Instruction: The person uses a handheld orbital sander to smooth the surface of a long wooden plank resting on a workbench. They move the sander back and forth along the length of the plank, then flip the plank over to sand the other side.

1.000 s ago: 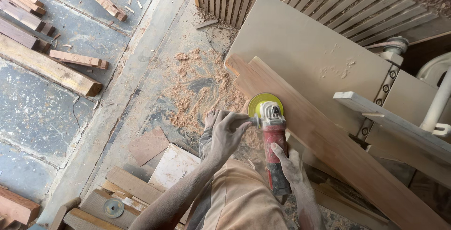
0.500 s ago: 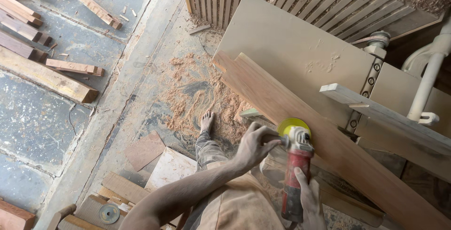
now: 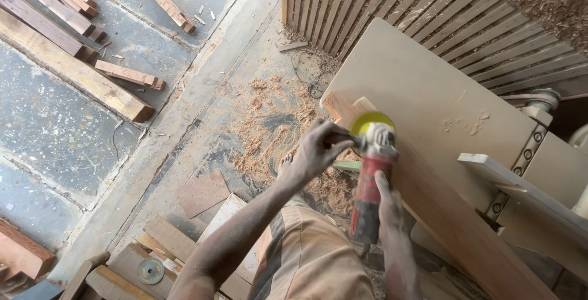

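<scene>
I hold a red angle grinder (image 3: 369, 191) with a yellow sanding disc (image 3: 370, 120) pressed on a long reddish wooden plank (image 3: 450, 214). The disc sits near the plank's notched far end (image 3: 340, 105). My left hand (image 3: 317, 148) grips the grinder's side handle. Around the red body, my right hand (image 3: 388, 205) is closed. The plank slopes from upper middle down to the lower right, resting on a tan machine table (image 3: 422, 98).
Sawdust (image 3: 269, 122) covers the floor by my bare foot (image 3: 284, 164). Timber beams (image 3: 79, 79) lie on the floor at left. Board offcuts (image 3: 202, 193) and a loose disc (image 3: 150, 270) lie at lower left. A slatted wooden panel (image 3: 429, 18) stands behind. A pale wooden bar (image 3: 520, 196) crosses at right.
The grinder has slid up the plank toward its notched end, after having moved down it half a second ago. Both hands kept their hold throughout.
</scene>
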